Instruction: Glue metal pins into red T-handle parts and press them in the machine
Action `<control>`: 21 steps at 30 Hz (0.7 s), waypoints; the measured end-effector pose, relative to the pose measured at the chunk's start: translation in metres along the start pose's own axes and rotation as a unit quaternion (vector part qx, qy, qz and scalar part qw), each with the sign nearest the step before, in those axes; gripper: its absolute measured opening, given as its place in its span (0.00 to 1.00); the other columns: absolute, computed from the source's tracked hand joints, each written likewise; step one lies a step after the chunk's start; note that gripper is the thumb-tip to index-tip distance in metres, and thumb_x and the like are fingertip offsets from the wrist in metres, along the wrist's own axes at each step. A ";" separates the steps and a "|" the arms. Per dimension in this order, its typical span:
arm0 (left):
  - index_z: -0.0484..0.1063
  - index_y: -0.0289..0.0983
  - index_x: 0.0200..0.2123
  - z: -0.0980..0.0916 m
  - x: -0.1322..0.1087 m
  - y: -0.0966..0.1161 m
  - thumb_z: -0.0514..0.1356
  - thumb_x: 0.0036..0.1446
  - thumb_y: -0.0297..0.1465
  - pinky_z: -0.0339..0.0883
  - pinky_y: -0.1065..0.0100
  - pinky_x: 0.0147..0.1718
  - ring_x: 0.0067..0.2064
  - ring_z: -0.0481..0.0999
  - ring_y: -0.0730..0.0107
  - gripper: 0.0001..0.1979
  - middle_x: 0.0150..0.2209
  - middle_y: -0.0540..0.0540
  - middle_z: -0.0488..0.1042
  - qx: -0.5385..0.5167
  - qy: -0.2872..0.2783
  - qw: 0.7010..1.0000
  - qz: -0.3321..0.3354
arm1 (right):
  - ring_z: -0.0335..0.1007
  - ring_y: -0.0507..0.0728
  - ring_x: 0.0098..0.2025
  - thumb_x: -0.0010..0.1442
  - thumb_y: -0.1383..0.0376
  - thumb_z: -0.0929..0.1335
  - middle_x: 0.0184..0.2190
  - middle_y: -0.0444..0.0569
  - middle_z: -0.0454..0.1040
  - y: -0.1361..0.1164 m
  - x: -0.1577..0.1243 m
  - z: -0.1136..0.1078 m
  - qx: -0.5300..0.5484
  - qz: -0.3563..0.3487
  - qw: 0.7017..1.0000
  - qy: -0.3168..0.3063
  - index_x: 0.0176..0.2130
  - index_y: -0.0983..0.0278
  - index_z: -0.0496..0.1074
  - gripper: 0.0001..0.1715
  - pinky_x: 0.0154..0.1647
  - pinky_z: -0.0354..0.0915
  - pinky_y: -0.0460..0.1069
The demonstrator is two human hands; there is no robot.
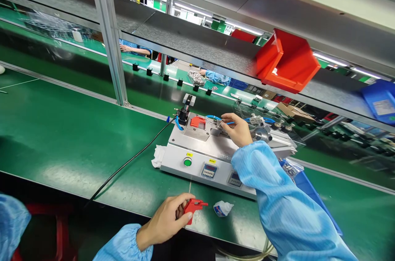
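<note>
Low at the bench's front edge, my left hand (pixel 168 219) pinches a red plastic part (pixel 194 208) shaped like a small pistol, its thin tip pointing right. My right hand (pixel 238 129) reaches over the bench machine (pixel 197 152), thumb and fingers closed together beside the metal fixture. What lies between those fingertips is too small to name. Another red part (pixel 197 121) sits in the fixture block, just left of my right hand. A green button (pixel 187 162) and a counter display (pixel 209 170) show on the machine's front.
A small white bottle (pixel 222 208) lies near my left hand. Behind my right sleeve is a blue tray (pixel 319 201) with a bag of metal pieces (pixel 291 168). A black cable (pixel 129 162) crosses the green bench. A red bin (pixel 288 61) sits on the shelf; co-workers' sleeves show beyond.
</note>
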State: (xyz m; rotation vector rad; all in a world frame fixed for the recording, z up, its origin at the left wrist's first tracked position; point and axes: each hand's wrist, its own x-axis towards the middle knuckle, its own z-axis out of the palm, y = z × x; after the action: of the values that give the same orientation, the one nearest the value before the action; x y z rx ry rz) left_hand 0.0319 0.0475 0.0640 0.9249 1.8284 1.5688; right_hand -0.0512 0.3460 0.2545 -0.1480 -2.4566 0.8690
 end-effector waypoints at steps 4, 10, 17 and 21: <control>0.78 0.41 0.55 -0.001 0.000 0.002 0.59 0.59 0.31 0.70 0.71 0.35 0.31 0.73 0.69 0.21 0.32 0.50 0.76 -0.001 0.001 1.000 -0.004 | 0.78 0.60 0.40 0.57 0.55 0.73 0.36 0.49 0.80 0.002 -0.002 0.003 0.005 -0.016 1.000 0.015 0.38 0.60 0.74 0.13 0.45 0.75 0.57; 0.78 0.41 0.55 -0.001 -0.001 0.004 0.59 0.59 0.30 0.71 0.70 0.35 0.32 0.73 0.69 0.21 0.32 0.50 0.77 0.000 -0.001 1.000 -0.007 | 0.77 0.59 0.38 0.59 0.55 0.71 0.35 0.49 0.80 -0.001 -0.001 0.005 -0.002 -0.040 0.999 -0.003 0.36 0.60 0.74 0.10 0.43 0.75 0.56; 0.78 0.41 0.55 0.000 -0.001 0.004 0.60 0.59 0.30 0.71 0.70 0.34 0.31 0.73 0.69 0.21 0.33 0.50 0.77 -0.004 -0.001 1.000 -0.006 | 0.77 0.60 0.40 0.59 0.64 0.68 0.37 0.48 0.82 -0.004 -0.002 0.019 -0.054 -0.071 0.996 0.010 0.40 0.58 0.76 0.09 0.49 0.74 0.57; 0.78 0.41 0.55 -0.001 -0.001 0.003 0.60 0.59 0.30 0.70 0.70 0.35 0.32 0.73 0.68 0.21 0.32 0.50 0.77 -0.003 -0.003 1.000 -0.008 | 0.75 0.62 0.42 0.59 0.67 0.67 0.36 0.49 0.81 -0.007 0.000 0.029 -0.108 -0.082 0.991 -0.012 0.39 0.58 0.77 0.09 0.47 0.72 0.57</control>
State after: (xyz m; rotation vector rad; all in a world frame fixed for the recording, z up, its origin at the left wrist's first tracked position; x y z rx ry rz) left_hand 0.0327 0.0462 0.0670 0.9098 1.8222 1.5598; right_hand -0.0654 0.3247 0.2401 -0.0108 -2.5393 0.5384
